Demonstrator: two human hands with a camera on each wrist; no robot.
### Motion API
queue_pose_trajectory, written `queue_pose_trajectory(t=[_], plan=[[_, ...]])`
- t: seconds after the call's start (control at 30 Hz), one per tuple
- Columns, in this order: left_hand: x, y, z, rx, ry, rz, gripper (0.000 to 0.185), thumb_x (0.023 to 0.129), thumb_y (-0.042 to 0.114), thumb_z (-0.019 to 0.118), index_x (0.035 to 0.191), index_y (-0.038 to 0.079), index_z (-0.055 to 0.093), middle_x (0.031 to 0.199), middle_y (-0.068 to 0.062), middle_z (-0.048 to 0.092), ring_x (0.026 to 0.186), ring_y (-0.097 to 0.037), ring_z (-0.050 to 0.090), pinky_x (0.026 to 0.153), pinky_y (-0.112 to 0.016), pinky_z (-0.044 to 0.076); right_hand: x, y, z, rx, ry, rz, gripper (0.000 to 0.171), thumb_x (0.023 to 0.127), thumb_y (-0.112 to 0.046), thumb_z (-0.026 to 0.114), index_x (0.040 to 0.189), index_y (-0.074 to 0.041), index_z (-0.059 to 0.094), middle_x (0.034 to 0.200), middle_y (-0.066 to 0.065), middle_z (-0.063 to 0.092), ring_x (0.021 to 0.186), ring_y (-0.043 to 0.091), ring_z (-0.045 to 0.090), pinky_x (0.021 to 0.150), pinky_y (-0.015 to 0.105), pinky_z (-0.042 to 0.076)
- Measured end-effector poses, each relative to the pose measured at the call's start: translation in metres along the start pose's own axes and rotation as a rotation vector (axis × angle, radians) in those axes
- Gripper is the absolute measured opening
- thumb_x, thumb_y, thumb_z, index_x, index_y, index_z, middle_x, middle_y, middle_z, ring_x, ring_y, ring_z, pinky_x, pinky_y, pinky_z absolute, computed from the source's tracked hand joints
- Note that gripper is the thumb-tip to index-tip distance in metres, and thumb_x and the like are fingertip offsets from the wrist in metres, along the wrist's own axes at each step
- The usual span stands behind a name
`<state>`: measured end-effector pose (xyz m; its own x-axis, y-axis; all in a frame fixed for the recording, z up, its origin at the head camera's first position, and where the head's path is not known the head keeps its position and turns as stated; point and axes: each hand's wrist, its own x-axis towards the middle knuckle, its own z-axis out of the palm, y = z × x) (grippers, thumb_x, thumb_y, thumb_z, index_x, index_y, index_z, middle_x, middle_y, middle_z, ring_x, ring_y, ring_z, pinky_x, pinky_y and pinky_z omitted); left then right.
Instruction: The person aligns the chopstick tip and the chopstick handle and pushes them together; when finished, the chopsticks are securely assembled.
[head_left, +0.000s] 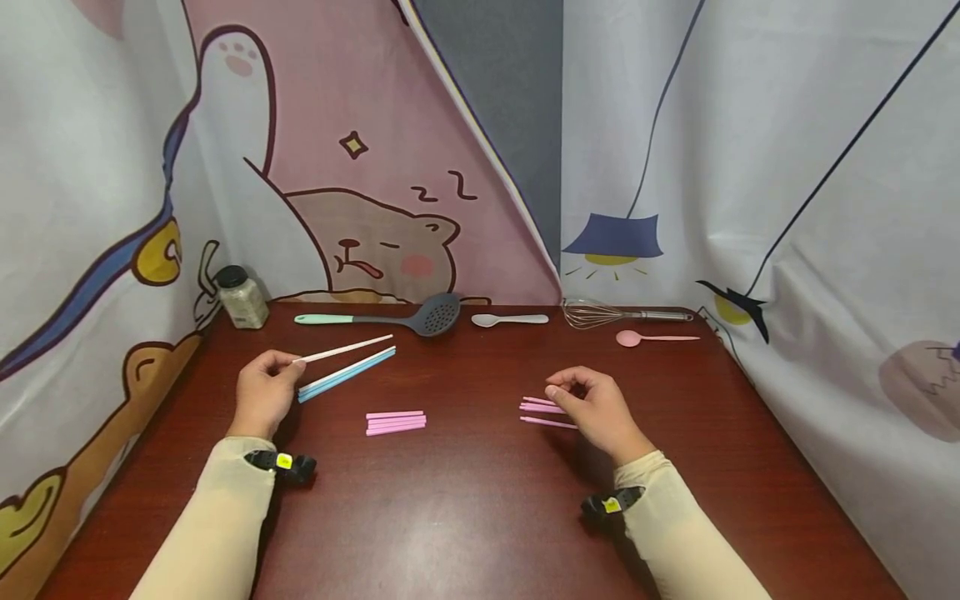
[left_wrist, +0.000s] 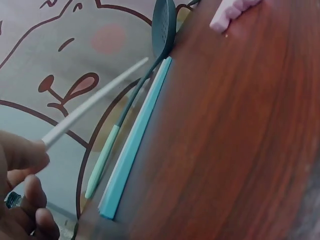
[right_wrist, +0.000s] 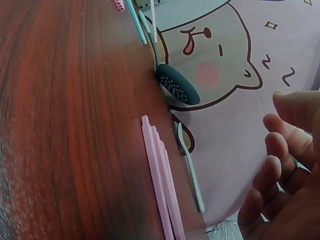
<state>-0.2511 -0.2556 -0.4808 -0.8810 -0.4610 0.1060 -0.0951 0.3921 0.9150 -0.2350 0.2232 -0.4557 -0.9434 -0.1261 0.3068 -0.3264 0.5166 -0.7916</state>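
A dark red wooden table (head_left: 465, 517) fills the lower view, walled in by cartoon-printed cloth (head_left: 360, 200) showing a sleeping bear. Along the far edge lie a slotted spoon (head_left: 390, 317) with a mint handle and grey head, a wire whisk (head_left: 622, 314), a white spoon (head_left: 510, 319), a pink spoon (head_left: 654, 337) and, in the left corner, a small jar (head_left: 242, 297) with a black lid. The left hand (head_left: 264, 395) is closed in a pinch on the near end of a white chopstick (head_left: 347, 348), which points up and away to the right, its far end off the table; in the left wrist view the thumb and fingertip (left_wrist: 20, 155) clamp the very tip. Just below it a blue chopstick pair (head_left: 347, 374) lies flat on the wood, its near end at the same hand. The right hand (head_left: 592, 408) has its fingers curled down over a few pink sticks (head_left: 542, 407) lying side by side, fingertips at their right ends; whether it actually grips one I cannot tell. A second bundle of short pink sticks (head_left: 396, 422) rests between the two hands, touching neither. All these sticks look thin, stiff and very light, smooth enough to slip or roll on the polished top, so a hold near one end between thumb and forefinger, as on the white one, seems the surest; lying flat and close together, the pink ones would likely need a fingertip to tip one end up first.
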Motion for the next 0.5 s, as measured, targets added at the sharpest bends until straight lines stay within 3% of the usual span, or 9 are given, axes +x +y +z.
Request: queue_pose_trajectory(t=[0.07,0.17,0.3,0.37,0.5], plan=[[0.0011,-0.0017,-0.001,0.043,-0.007,-0.019,0.017,0.102,0.018,0.068,0.107,0.002,0.072,0.084,0.0,0.059,0.081,-0.015,0.053,0.068,-0.028,0.044,0.001,0.0024,-0.0001,-0.01,-0.006,0.008,0.014,0.094,-0.008,0.079,0.106,0.0,0.077,0.085,0.007,0.068,0.075,0.014,0.056,0.065,0.025,0.046],[0.0016,-0.0039,-0.0028,0.126,-0.04,-0.049,0.022,0.104,0.024,0.065,0.111,0.005,0.074,0.091,-0.006,0.061,0.089,-0.023,0.055,0.083,-0.04,0.039,0.0012,0.0021,-0.0002,0.001,-0.015,0.023,0.013,0.095,-0.01,0.078,0.106,-0.002,0.078,0.086,0.006,0.069,0.077,0.017,0.057,0.067,0.025,0.047],[0.0015,-0.0066,-0.0059,0.239,-0.103,-0.074,0.028,0.106,0.028,0.06,0.119,0.008,0.075,0.115,-0.018,0.068,0.112,-0.038,0.058,0.097,-0.062,0.028,0.0009,0.002,-0.0003,0.009,-0.025,0.032,0.012,0.096,-0.011,0.078,0.105,-0.004,0.078,0.087,0.006,0.071,0.08,0.018,0.058,0.069,0.025,0.048],[0.0014,-0.008,-0.0074,0.284,-0.135,-0.074,0.03,0.107,0.028,0.058,0.122,0.007,0.074,0.127,-0.023,0.068,0.12,-0.044,0.057,0.1,-0.069,0.024,0.0007,0.0031,-0.0003,0.004,-0.029,0.034,0.011,0.096,-0.011,0.077,0.105,-0.003,0.078,0.089,0.006,0.071,0.08,0.017,0.059,0.07,0.025,0.048],[0.0019,-0.0091,-0.009,0.36,-0.182,-0.072,0.03,0.107,0.027,0.058,0.122,0.007,0.074,0.137,-0.025,0.065,0.124,-0.048,0.056,0.095,-0.069,0.025,0.0002,0.0047,-0.0005,0.007,-0.039,0.041,0.011,0.097,-0.012,0.076,0.105,-0.004,0.078,0.09,0.007,0.073,0.081,0.016,0.059,0.07,0.025,0.049]])
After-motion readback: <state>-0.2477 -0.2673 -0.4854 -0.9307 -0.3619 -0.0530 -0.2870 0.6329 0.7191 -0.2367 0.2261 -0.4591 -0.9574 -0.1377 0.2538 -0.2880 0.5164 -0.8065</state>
